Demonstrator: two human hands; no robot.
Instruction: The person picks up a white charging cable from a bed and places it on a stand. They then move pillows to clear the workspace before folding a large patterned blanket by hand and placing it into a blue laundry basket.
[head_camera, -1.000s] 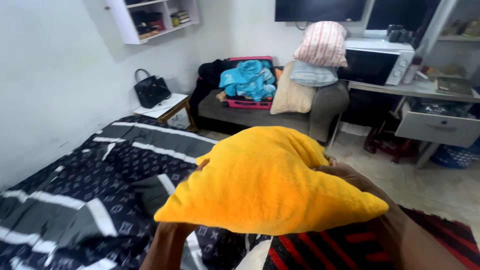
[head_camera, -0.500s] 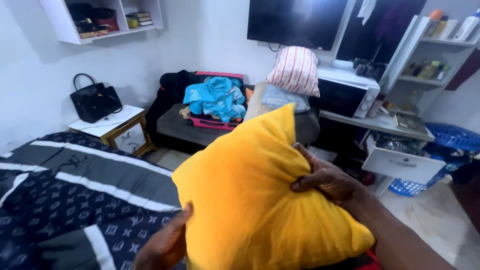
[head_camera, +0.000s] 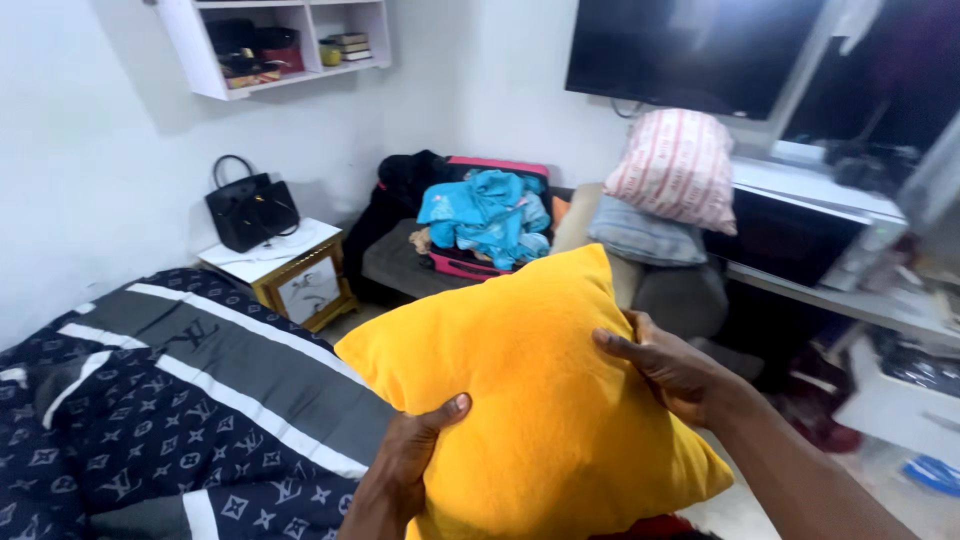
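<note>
Since half a second ago, the soft square yellow fabric cushion (head_camera: 540, 400) has tilted so that one corner points up toward the far wall, and my view has swung a little to the right. I hold the cushion in front of me, above the near right edge of the bed, with both hands. My left hand (head_camera: 415, 445) takes it from below at its near left edge, thumb laid across the front face, grip closed on the fabric. My right hand (head_camera: 675, 370) presses on the cushion's right side with its fingers (head_camera: 625, 345) spread flat on the cloth, also gripping it.

On the left lies the bed with a dark patterned duvet crossed by grey and white bands (head_camera: 180, 400). Beyond it, against the white wall, a small white bedside surface with a gold frame (head_camera: 280, 270) carries a black handbag (head_camera: 250, 210). Farther right, a heap of bright blue clothes (head_camera: 485, 215) sits on an open pink suitcase (head_camera: 470, 265). A pink striped pillow (head_camera: 675, 170) rests atop a grey one (head_camera: 640, 235) on the far right, under a dark wall screen (head_camera: 690, 50).
</note>
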